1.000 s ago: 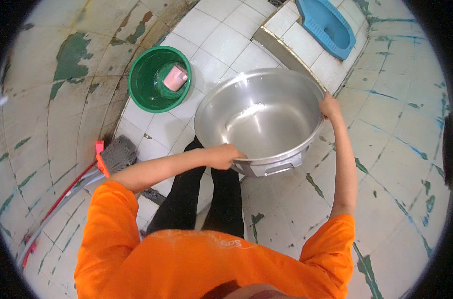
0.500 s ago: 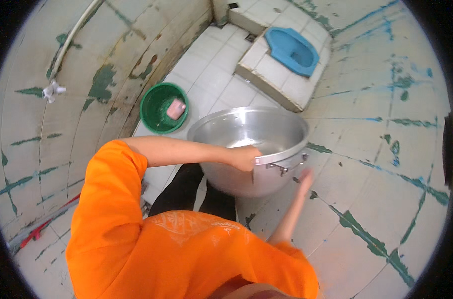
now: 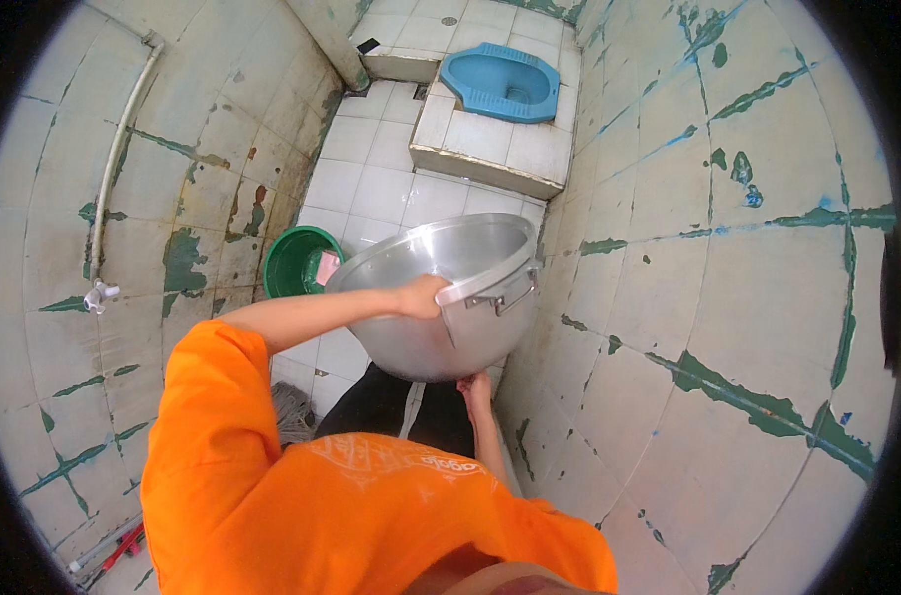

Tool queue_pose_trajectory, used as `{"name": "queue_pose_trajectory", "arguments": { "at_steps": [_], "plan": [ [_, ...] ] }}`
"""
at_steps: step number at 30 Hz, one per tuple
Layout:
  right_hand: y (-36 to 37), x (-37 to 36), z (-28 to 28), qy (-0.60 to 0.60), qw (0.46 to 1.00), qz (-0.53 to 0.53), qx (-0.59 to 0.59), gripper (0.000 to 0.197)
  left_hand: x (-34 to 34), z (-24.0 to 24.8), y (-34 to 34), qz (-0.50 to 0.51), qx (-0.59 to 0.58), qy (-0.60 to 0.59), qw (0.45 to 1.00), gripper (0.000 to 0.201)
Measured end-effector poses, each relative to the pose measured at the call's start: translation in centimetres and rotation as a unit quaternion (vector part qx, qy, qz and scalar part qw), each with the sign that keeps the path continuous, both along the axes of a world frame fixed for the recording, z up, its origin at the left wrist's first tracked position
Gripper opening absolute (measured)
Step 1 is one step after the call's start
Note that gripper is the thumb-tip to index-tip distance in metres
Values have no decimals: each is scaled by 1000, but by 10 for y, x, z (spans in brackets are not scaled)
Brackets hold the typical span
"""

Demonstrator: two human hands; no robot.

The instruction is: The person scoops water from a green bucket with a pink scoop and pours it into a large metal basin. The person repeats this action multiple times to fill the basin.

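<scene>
A large silver metal pot [image 3: 485, 332] is tilted in front of me, its wide mouth facing away toward the far left. My left hand [image 3: 423, 297] is closed over its near rim, with the fingers inside the pot. Low on the near side, my right hand [image 3: 474, 386] presses against the pot's underside, its fingers partly hidden beneath. A hinged metal handle hangs on the pot's right side, held by neither hand. Left of the pot stands a green bucket [image 3: 290, 260] with a pink dipper [image 3: 328, 267] in it, partly covered by the pot.
A blue squat toilet [image 3: 500, 83] is set in a raised tiled step [image 3: 485, 171] at the far end. A pipe with a white tap [image 3: 100, 296] runs down the left wall. The peeling right wall stands close to the pot. A grey mop head [image 3: 292, 413] lies by my legs.
My right hand has moved from the pot's right side to its underside. The pot has tipped further, with its right side raised. My left hand keeps its grip on the rim.
</scene>
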State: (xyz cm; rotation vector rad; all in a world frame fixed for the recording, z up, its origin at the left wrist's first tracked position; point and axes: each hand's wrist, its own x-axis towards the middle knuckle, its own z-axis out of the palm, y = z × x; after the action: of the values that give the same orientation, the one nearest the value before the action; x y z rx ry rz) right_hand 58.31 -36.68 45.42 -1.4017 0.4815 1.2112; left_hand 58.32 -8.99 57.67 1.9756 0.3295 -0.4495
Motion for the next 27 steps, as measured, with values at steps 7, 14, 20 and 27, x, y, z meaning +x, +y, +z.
{"name": "queue_pose_trajectory", "arguments": {
  "at_steps": [7,14,20,27],
  "plan": [
    [61,26,95,-218,965,143,27,18,30,41,106,79,-39,-45,995,46],
    [102,61,126,-392,899,189,-47,16,28,68,145,163,-100,-75,979,61],
    [118,91,128,-429,885,179,-9,14,23,43,163,217,-169,-118,954,63],
    [124,103,154,-407,897,173,1,14,14,49,163,241,-172,-160,942,62]
  ]
}}
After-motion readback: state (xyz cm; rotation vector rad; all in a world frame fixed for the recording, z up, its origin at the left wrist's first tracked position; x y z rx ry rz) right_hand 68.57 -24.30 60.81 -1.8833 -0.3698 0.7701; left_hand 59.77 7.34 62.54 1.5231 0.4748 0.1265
